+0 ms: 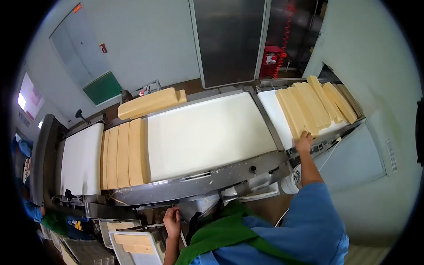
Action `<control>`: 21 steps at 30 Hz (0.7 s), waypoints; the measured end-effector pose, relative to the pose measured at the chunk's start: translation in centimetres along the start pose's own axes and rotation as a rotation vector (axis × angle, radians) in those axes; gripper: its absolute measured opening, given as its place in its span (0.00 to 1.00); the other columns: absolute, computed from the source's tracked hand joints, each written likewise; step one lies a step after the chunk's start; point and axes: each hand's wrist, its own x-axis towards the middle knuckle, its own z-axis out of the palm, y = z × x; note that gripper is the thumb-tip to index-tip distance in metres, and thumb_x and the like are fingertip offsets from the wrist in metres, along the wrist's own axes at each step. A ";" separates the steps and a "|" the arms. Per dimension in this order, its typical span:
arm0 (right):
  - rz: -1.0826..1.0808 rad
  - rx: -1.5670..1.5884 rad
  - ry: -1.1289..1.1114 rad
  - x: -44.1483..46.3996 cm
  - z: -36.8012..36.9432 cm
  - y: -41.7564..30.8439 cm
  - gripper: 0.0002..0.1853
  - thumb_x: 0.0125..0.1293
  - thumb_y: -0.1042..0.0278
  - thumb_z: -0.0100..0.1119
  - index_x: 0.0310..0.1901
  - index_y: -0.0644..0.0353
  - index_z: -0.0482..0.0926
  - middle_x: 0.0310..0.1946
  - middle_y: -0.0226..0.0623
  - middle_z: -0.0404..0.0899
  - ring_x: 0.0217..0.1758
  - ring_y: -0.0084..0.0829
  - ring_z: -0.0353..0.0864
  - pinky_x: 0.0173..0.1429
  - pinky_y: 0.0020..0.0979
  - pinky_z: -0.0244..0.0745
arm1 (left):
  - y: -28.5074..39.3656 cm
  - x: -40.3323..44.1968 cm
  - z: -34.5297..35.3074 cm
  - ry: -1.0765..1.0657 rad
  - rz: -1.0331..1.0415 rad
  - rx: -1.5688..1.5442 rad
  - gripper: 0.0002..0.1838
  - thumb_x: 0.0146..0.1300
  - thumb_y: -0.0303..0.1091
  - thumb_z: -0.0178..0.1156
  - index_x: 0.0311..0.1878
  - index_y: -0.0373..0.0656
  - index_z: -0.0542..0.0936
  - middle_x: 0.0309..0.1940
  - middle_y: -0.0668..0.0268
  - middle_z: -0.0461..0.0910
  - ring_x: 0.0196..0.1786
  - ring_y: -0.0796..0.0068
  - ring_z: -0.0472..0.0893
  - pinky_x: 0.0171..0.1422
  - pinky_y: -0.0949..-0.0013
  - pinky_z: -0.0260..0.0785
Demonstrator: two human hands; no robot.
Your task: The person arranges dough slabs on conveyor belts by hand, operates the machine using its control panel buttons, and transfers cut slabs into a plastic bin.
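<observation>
My right hand (304, 142) is at the near end of a long pale-yellow loaf (292, 112) on the right belt, with its fingers bent over that end. More such loaves (312, 104) lie beside it, some tilted or overlapping. Low in front of my body, my left hand (172, 223) is closed with its fingertips together. Whatever it may hold is too small to make out. Several similar loaves (124, 154) stand side by side on the left part of the conveyor, and another loaf (148, 103) rests along its far edge.
A white belt (207, 132) runs between metal side rails (198, 182). Crates (132, 236) with pale pieces stand below at left, and a white bucket (291, 180) sits under the right end. A wall (375, 88) closes the right side. Another person's blue sleeve (32, 211) shows far left.
</observation>
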 end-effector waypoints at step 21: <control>-0.124 0.188 -0.191 2.6 -2.0 0.0 0.33 0.48 0.63 0.64 0.58 0.58 0.66 0.58 0.59 0.60 0.52 0.58 0.70 0.52 0.48 0.70 | 14.5 15.7 18.1 -0.519 0.203 -0.122 0.10 0.58 0.25 0.57 0.44 0.41 0.77 0.44 0.56 0.75 0.47 0.54 0.77 0.50 0.60 0.70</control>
